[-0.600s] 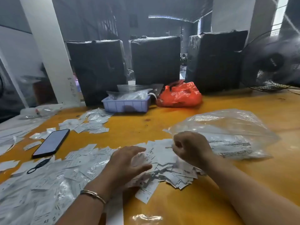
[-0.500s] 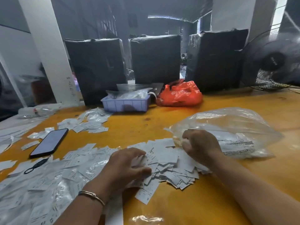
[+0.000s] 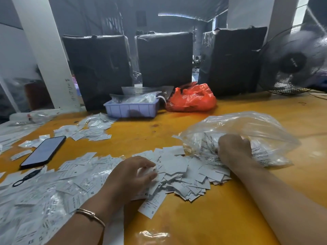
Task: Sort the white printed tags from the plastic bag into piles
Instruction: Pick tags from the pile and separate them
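My right hand (image 3: 234, 149) is at the mouth of the plastic bag (image 3: 247, 131), fingers curled on tags. My left hand (image 3: 131, 175), loosely spread, rests on the loose tags (image 3: 178, 167) on the yellow surface (image 3: 221, 218). Best draw small handfuls; keep size letters visible.

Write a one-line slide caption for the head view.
Right hand reaches into the clear plastic bag while the left hand rests on loose white tags on the yellow table.
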The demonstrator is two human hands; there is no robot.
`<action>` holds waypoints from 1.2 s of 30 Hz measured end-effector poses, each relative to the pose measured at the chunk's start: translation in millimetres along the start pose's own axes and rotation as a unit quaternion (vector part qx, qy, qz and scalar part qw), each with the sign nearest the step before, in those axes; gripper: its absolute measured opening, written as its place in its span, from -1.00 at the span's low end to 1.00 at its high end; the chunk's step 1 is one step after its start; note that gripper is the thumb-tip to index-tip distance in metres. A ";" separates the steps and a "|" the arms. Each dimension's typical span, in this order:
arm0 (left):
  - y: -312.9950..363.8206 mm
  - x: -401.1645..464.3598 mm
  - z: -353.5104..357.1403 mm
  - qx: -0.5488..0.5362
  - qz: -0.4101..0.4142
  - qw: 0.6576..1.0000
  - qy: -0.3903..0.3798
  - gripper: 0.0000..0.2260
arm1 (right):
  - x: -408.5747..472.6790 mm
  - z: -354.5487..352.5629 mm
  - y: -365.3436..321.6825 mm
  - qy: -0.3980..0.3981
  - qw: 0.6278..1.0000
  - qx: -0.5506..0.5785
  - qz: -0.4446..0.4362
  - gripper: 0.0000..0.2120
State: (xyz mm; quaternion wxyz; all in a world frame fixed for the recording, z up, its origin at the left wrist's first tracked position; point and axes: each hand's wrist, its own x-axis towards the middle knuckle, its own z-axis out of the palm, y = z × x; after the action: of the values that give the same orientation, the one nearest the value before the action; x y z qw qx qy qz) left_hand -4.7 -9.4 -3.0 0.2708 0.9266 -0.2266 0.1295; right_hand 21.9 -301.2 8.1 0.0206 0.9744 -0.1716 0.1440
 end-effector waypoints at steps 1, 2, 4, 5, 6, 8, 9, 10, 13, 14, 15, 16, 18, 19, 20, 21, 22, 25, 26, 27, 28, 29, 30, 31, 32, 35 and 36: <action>0.4 -1.3 -0.4 -0.015 -0.003 1.000 0.008 -0.76 | 0.9 1.2 1.4 0.016 1.000 0.016 0.002 -0.90; 0.5 -2.1 -1.1 -0.025 -0.007 1.000 0.013 -0.78 | 1.2 2.4 2.8 0.033 0.999 0.024 -0.001 -0.88; 0.5 -2.7 -2.1 -0.040 -0.015 0.999 0.025 -0.83 | 0.2 3.4 4.4 0.079 0.995 0.053 -0.009 -0.85; 0.5 -2.9 -2.5 -0.047 -0.019 0.998 0.030 -0.84 | -1.1 2.5 4.7 0.106 0.991 0.085 -0.012 -0.82; 1.3 -3.5 -3.4 -0.051 -0.024 0.998 0.031 -0.85 | -3.6 -0.2 4.1 0.129 0.983 0.130 -0.005 -0.80; 3.1 -5.3 -5.0 -0.055 -0.027 0.998 0.032 -0.84 | -11.6 -9.5 -2.0 0.143 0.966 0.213 0.013 -0.76; 4.5 -5.9 -5.6 -0.057 -0.027 0.997 0.035 -0.84 | -16.4 -13.4 -7.1 0.145 0.962 0.231 0.003 -0.75; 6.1 -6.4 -6.0 -0.058 -0.024 0.997 0.036 -0.83 | -22.5 -16.9 -13.6 0.140 0.961 0.237 -0.022 -0.74; 10.0 -5.9 -5.6 -0.049 0.003 0.998 0.035 -0.75 | -47.8 -28.1 -38.0 0.018 0.902 0.416 -0.117 -0.74; 11.1 -5.6 -5.7 -0.054 0.013 0.998 0.031 -0.69 | -56.4 -32.5 -45.2 -0.069 0.840 0.517 -0.146 -0.76; 12.0 -5.5 -6.0 -0.073 0.020 0.997 0.029 -0.63 | -63.4 -36.1 -50.7 -0.151 0.776 0.590 -0.165 -0.79; 13.3 -5.6 -7.1 -0.107 0.023 0.994 0.025 -0.56 | -68.1 -37.3 -54.7 -0.214 0.725 0.630 -0.180 -0.81; 15.6 -5.9 -10.0 -0.198 0.015 0.980 0.001 -0.46 | -74.2 -37.9 -59.3 -0.279 0.678 0.646 -0.211 -0.81; 16.5 -5.6 -11.2 -0.251 0.007 0.968 -0.015 -0.44 | -75.7 -37.8 -60.8 -0.289 0.672 0.645 -0.222 -0.81; 16.9 -5.5 -11.9 -0.300 -0.002 0.954 -0.030 -0.43 | -76.3 -36.8 -62.0 -0.289 0.672 0.642 -0.228 -0.80; 17.6 -5.3 -12.6 -0.335 -0.008 0.941 -0.039 -0.45 | -76.7 -35.4 -62.6 -0.285 0.673 0.642 -0.231 -0.78; 18.5 -5.2 -13.2 -0.353 -0.011 0.934 -0.046 -0.48 | -77.0 -33.7 -62.9 -0.281 0.672 0.644 -0.234 -0.76; 20.6 -5.4 -11.8 -0.397 -0.028 0.916 -0.047 -0.62 | -75.7 -31.2 -64.4 -0.248 0.674 0.651 -0.246 -0.76; 20.4 -5.6 -11.4 -0.406 -0.040 0.912 -0.040 -0.67 | -73.5 -30.0 -63.6 -0.215 0.688 0.649 -0.243 -0.73; 20.0 -5.7 -11.1 -0.402 -0.052 0.913 -0.032 -0.72 | -70.0 -28.1 -61.6 -0.168 0.713 0.638 -0.235 -0.69; 19.3 -6.0 -10.8 -0.387 -0.062 0.920 -0.021 -0.77 | -65.7 -25.5 -58.5 -0.114 0.748 0.613 -0.227 -0.67; 18.6 -6.5 -10.5 -0.370 -0.073 0.926 -0.009 -0.82 | -60.7 -22.3 -54.8 -0.063 0.789 0.569 -0.223 -0.70; 18.1 -7.1 -9.9 -0.355 -0.083 0.931 0.004 -0.85 | -56.0 -18.6 -51.3 -0.031 0.829 0.510 -0.226 -0.76; 17.7 -7.7 -9.3 -0.341 -0.090 0.935 0.016 -0.89 | -52.7 -15.1 -48.8 -0.020 0.861 0.453 -0.231 -0.84; 17.4 -8.2 -8.7 -0.328 -0.092 0.940 0.027 -0.92 | -51.1 -11.8 -47.4 -0.027 0.882 0.404 -0.240 -0.87; 17.7 -8.8 -7.6 -0.292 -0.085 0.951 0.054 -0.91 | -48.7 -4.2 -48.7 -0.077 0.908 0.326 -0.250 -0.71; 17.3 -8.9 -7.8 -0.286 -0.083 0.952 0.063 -0.90 | -48.7 -3.9 -49.5 -0.080 0.910 0.320 -0.252 -0.67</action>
State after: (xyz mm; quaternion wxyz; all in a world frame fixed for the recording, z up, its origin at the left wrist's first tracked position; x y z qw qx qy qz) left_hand -21.8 -14.9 7.8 0.5482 0.8156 -0.1593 0.0940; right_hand -6.1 -238.3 -1.7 -0.2708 0.9476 0.1343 0.1029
